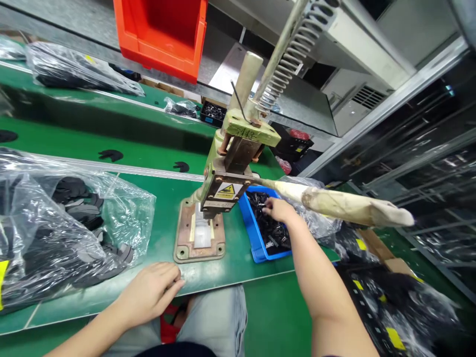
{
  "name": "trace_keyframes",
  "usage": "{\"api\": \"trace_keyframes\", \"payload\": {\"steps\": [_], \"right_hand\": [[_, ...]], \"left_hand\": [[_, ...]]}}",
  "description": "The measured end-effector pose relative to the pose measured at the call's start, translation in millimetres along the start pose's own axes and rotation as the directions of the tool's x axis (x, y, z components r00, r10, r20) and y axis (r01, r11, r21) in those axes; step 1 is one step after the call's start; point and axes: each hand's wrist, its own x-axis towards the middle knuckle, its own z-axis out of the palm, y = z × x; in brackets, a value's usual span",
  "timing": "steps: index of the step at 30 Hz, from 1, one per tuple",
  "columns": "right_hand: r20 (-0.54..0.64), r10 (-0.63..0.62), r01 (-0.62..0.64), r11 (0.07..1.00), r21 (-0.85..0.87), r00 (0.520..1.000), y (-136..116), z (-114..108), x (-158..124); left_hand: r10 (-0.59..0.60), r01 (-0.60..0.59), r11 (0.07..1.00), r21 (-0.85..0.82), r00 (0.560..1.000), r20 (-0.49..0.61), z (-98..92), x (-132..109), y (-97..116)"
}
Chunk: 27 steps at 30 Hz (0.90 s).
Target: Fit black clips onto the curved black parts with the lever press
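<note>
My right hand (279, 209) reaches into a blue bin (259, 252) filled with small black parts (273, 233). Its fingertips are pinched together among the parts; what lies between them is too small to make out. At the table's front edge rests my left hand (154, 288), fingers curled in and thumb alongside, with nothing seen in it. Between the hands stands a green hand press (223, 168) with a warning label on its front. Below its ram, a pale block (202, 234) sits on the metal base (183, 245). The press's wrapped lever (334, 203) sticks out above my right forearm.
On the left lies a clear plastic bag (74, 238) of dark curved pieces. Loose black curved pieces (110, 155) rest on the green belt behind. An orange bin (159, 39) sits on the shelf above. More bagged black parts (409, 307) are at the right.
</note>
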Motion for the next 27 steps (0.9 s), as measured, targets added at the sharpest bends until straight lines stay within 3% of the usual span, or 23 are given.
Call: {"api": "trace_keyframes", "payload": {"steps": [3, 7, 15, 22, 27], "right_hand": [[0.129, -0.002, 0.002, 1.0, -0.003, 0.992, 8, 27, -28], [0.143, -0.02, 0.017, 1.0, 0.026, 0.99, 4, 51, -46], [-0.129, -0.015, 0.045, 0.971, 0.237, 0.992, 7, 63, -58], [-0.409, 0.07, 0.168, 0.839, 0.518, 0.91, 24, 69, -73], [-0.475, 0.143, 0.253, 0.696, 0.671, 0.868, 24, 79, -83]], "left_hand": [[-0.001, 0.001, 1.0, 0.012, 1.0, 0.012, 0.2, 0, -1], [0.006, -0.006, 0.999, 0.033, 1.0, -0.005, 1.0, -1, 0], [-0.027, 0.028, 0.998, 0.062, 0.999, -0.022, 3.8, -7, 2], [-0.109, 0.108, 0.992, -0.068, 0.994, -0.002, -0.6, -6, 2], [-0.222, 0.217, 0.957, -0.194, 0.975, -0.005, -1.8, -5, 0]]}}
